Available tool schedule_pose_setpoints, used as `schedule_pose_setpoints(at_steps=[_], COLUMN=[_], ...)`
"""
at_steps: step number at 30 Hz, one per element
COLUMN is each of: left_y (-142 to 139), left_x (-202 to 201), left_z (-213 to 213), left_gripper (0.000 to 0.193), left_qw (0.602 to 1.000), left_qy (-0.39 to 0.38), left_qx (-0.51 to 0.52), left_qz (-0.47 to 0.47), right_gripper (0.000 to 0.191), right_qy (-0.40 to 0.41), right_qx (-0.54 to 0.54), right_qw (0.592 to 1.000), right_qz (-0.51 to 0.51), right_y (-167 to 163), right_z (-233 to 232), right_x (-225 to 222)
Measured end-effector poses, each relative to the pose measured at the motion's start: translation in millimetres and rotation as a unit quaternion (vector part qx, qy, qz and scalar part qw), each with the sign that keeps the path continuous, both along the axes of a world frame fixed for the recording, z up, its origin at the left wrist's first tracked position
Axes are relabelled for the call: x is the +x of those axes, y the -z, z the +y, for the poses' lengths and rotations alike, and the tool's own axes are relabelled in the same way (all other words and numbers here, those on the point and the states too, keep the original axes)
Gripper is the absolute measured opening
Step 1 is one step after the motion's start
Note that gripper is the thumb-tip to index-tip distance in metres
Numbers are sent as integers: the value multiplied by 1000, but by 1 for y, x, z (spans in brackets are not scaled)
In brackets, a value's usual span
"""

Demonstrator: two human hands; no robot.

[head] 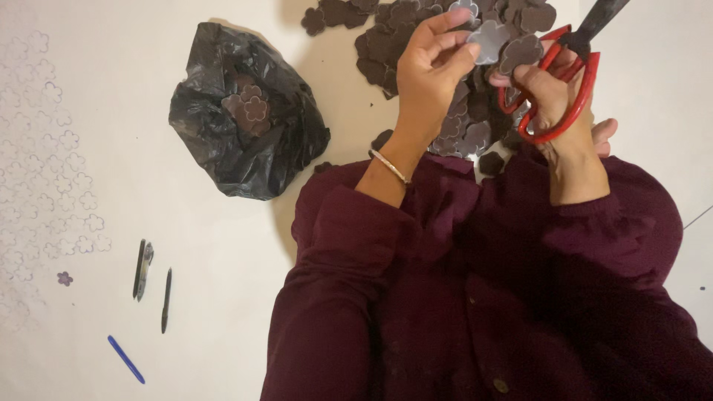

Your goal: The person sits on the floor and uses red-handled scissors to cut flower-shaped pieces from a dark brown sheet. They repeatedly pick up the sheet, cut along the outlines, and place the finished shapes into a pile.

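White tabletop [223,245] lies roomy at left beyond the black bag [245,111], while the left hand [431,74] pinches a grey flower cutout [486,41] and the right hand [557,96] grips red scissors [553,93] over the cutout pile [401,37].

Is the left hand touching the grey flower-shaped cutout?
Touching. The head view shows the left hand pinching the grey flower-shaped cutout between thumb and fingertips, with no gap visible.

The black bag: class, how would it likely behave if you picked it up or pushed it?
The black bag looks crumpled and thin, so probably floppy. It holds only a few flower cutouts, so likely light. Its glossy film may slide on the white surface.
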State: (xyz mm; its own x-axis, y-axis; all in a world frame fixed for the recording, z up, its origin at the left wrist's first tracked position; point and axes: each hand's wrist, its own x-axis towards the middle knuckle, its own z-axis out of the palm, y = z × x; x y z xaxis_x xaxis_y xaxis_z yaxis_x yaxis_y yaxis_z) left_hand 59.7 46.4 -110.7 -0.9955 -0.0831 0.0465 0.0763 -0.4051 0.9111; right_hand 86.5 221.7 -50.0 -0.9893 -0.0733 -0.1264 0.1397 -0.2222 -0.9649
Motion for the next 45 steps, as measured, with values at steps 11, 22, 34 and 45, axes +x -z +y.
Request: schedule_pose_setpoints(at_steps=[11, 22, 34, 45], left_y=[-6, 2, 2, -10], left_x=[-1, 2, -6, -4], left_z=[-5, 2, -4, -8], left_gripper=[37, 33, 24, 26], left_qw=[993, 984, 985, 988], left_qy=[28, 123, 57, 39], left_qx=[81, 106, 111, 111], left_qz=[-78, -75, -116, -102], right_gripper=[19, 12, 68, 92], right_qy=[35, 14, -101, -169], right_qx=[260, 172, 263, 300], right_qw=[965, 985, 958, 936], right_qz=[1, 31, 47, 75], right_y=[9, 28, 24, 13], right_z=[2, 4, 1, -6], right_x=[-5, 2, 5, 8])
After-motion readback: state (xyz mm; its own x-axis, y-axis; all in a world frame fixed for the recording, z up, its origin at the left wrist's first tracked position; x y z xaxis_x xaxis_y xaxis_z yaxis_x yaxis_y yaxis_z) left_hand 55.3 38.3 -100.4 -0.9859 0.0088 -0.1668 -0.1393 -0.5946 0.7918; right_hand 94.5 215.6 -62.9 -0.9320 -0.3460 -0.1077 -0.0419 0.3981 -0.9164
